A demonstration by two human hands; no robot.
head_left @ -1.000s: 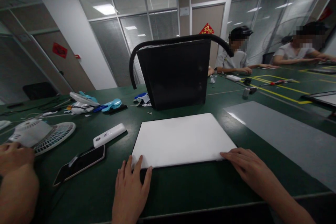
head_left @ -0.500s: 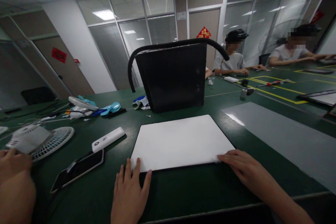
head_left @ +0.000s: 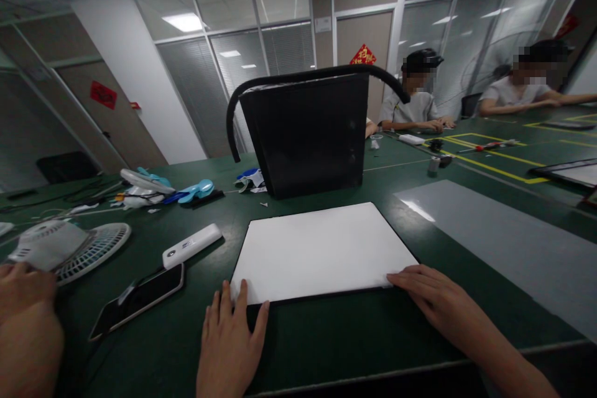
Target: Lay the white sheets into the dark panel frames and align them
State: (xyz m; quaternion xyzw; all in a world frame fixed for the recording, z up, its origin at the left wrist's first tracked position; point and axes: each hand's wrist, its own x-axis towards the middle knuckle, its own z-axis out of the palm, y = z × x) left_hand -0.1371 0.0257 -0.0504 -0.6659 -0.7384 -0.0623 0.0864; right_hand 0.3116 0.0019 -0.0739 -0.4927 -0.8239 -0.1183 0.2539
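A flat white panel (head_left: 321, 250) with a thin black edge lies on the green table (head_left: 326, 342) in front of me. My left hand (head_left: 231, 339) rests flat on the table with its fingers spread, fingertips touching the panel's near left corner. My right hand (head_left: 433, 298) lies flat too, fingers stretched out against the panel's near right corner. Neither hand holds anything. Behind the panel stands a black computer case (head_left: 310, 134) with a black hose arching over its top.
A co-worker's hand and arm (head_left: 25, 329) sit at the left edge beside a white fan (head_left: 69, 245). A phone (head_left: 137, 300) and a white power bank (head_left: 192, 245) lie left of the panel. A grey sheet (head_left: 504, 242) lies on the right. Two people sit at the far right.
Both hands stay at the panel's near corners. The view has shifted slightly, nothing else has visibly moved.
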